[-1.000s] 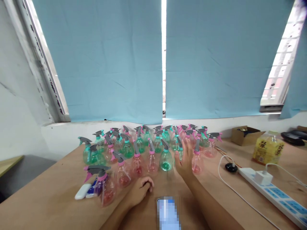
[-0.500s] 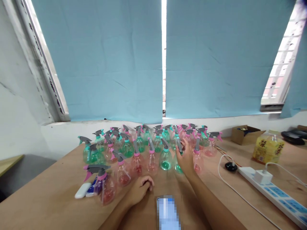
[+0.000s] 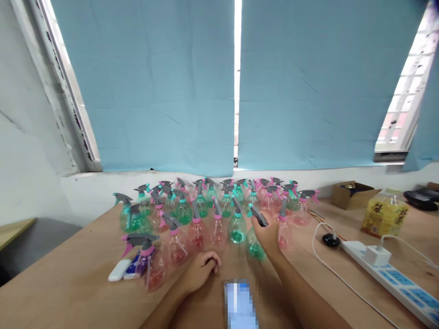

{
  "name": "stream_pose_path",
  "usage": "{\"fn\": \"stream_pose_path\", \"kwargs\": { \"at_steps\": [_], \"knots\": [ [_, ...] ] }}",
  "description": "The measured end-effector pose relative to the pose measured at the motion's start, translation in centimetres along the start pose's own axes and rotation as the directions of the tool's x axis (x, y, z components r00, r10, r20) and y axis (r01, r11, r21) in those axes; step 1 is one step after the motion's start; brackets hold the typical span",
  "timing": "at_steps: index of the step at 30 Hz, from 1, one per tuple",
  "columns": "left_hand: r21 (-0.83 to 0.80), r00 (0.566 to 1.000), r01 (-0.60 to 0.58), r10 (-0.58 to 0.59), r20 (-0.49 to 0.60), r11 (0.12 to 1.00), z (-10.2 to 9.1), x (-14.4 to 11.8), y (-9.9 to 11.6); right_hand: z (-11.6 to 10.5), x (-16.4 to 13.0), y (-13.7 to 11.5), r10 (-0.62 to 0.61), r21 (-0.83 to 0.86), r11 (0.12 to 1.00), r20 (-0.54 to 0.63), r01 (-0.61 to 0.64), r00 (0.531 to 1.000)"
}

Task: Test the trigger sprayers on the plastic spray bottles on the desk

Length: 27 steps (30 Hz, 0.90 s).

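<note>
Pink bottles [image 3: 215, 228] crowding green bottle [image 3: 255, 244] — gripped

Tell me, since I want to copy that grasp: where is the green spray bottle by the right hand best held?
At the neck under the grey trigger head, from the near side, as the right hand does on the green spray bottle: the narrow neck suits fingers, and other bottles crowd behind it.

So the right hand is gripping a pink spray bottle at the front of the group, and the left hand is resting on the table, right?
Not quite. In the head view the spray bottle in the right hand is green, not pink. The rest holds: it is at the front of the group, and the left hand rests on the table.
</note>
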<state>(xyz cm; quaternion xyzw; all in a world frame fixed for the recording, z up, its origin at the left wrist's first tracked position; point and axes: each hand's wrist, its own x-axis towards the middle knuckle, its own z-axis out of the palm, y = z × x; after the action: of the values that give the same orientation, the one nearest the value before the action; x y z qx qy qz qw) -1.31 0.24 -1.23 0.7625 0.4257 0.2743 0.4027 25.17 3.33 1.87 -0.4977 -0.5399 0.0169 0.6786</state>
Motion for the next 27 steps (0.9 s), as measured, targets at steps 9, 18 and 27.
{"fn": "stream_pose_path", "kwargs": {
  "at_steps": [9, 18, 27],
  "knots": [
    [0.016, 0.999, -0.044, 0.044, -0.010, 0.999, 0.0, 0.1, 0.0, 1.5, -2.2, -1.5, -0.120, 0.104, 0.988, 0.054, 0.114, 0.991],
    [0.008, 0.999, -0.039, 0.039, 0.009, 0.999, 0.1, 0.1, 0.0, 4.1, -2.7, -2.1, -0.037, 0.480, 0.842, 0.505, -0.244, 0.863],
    [-0.012, 1.000, -0.029, 0.029, 0.006, 1.000, 0.2, -0.1, 0.5, 4.4, -1.2, -3.6, -0.170, 0.552, 0.623, 0.788, -0.554, 0.592]
  ]
}}
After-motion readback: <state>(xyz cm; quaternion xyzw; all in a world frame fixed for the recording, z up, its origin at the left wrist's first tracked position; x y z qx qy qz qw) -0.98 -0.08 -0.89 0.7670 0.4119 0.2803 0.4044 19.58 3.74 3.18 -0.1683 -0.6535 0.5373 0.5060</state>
